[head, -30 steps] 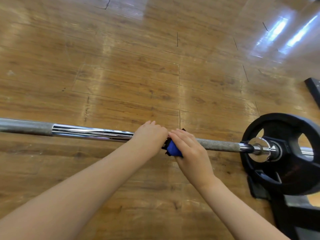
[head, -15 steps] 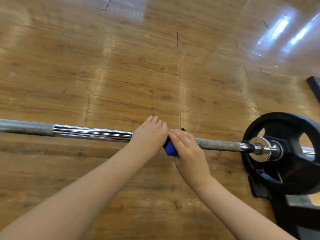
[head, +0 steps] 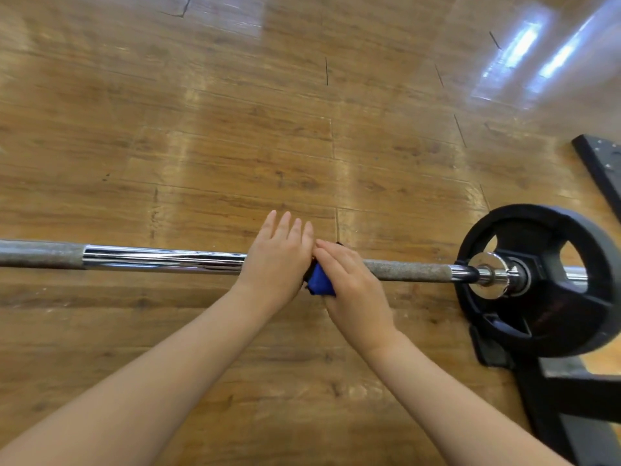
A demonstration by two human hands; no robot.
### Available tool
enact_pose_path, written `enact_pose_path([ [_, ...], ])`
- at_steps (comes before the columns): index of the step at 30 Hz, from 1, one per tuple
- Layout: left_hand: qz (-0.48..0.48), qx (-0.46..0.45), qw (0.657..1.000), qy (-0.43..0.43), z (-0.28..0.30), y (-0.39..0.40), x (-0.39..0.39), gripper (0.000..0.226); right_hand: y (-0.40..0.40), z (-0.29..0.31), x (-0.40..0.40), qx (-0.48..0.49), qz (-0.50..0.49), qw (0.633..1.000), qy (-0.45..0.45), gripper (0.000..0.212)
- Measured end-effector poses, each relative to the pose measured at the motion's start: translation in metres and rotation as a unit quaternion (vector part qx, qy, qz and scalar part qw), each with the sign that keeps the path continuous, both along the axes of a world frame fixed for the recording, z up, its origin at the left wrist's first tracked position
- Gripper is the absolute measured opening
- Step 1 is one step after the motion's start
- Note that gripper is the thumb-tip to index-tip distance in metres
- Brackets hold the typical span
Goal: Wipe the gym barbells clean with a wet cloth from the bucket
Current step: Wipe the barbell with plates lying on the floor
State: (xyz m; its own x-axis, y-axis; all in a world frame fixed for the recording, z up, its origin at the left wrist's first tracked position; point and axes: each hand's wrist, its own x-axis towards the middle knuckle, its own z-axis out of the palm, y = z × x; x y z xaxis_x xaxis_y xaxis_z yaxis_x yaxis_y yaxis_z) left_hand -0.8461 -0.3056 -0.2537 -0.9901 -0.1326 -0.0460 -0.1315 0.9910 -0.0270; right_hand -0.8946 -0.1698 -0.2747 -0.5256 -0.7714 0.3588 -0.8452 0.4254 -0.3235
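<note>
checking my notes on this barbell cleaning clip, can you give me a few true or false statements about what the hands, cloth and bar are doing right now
1. The left hand lies over the bar with its fingers straight. True.
2. The cloth is red. False: it is blue, and only a small part shows between the two hands.
3. The right hand is on the barbell, just beside the left hand. True.
4. The weight plate sits at the left end of the bar. False: the black plate is at the right end, by the black rack base.
5. The bucket stands on the floor behind the bar. False: no bucket is in view, only the wooden floor.
</note>
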Motion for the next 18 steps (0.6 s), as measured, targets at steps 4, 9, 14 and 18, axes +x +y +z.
enact_pose_path([
  [4, -0.039, -0.019, 0.995, 0.090, -0.018, 0.008, -0.003, 0.041, 0.033, -0.002, -0.013, 0.041, -0.068, 0.997, -0.004, 0.068],
  [9, -0.040, 0.004, 0.998, 0.058, -0.014, 0.016, -0.012, 0.025, 0.073, 0.006, -0.029, 0.073, -0.149, 0.986, 0.003, 0.072],
  [14, -0.042, 0.060, 0.996, -0.048, -0.001, 0.011, -0.017, 0.024, 0.028, 0.003, -0.012, 0.039, -0.065, 0.997, -0.006, 0.063],
  [18, -0.044, 0.050, 0.997, -0.043, -0.003, 0.011, -0.018, 0.034, 0.032, 0.007, -0.013, 0.071, -0.059, 0.996, -0.013, 0.070],
])
